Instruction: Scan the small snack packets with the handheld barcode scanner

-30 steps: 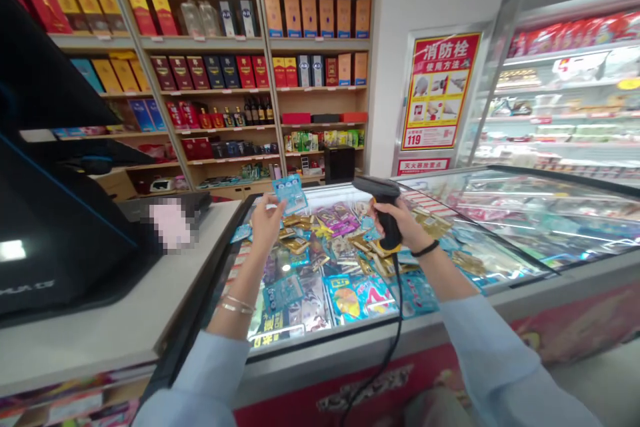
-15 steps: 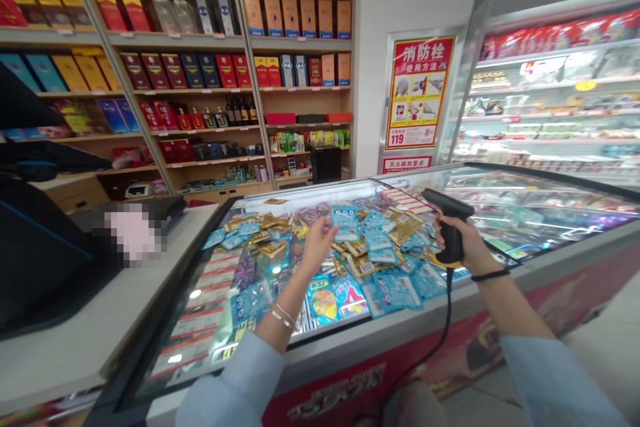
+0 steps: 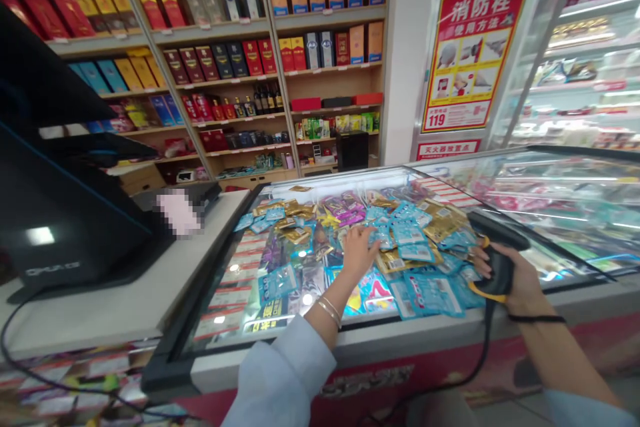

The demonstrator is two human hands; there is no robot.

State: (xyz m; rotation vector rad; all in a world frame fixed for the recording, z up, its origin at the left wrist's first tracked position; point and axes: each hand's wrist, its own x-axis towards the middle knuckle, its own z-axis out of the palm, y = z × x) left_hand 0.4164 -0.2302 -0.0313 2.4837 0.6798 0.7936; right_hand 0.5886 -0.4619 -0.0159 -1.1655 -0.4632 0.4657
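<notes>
On the freezer lid (image 3: pixel 320 347), left hand (image 3: pixel 357 250) spreads open over blurred packets (image 3: pixel 407 240); right hand (image 3: pixel 520 280) grips the scanner (image 3: pixel 497 250).

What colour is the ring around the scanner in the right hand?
Yellow, on the black corded handheld barcode scanner in the right hand; head view.

Pale blue sleeves (image 3: pixel 280 380), thin bangles (image 3: pixel 330 310), black wristband (image 3: pixel 537 318)

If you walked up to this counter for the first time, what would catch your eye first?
Probably the heap of small blue and gold foil packets spread on the glass freezer lid, with the left hand resting on it. At right, the right hand grips a black corded barcode scanner; behind hangs a red and yellow poster.
</notes>
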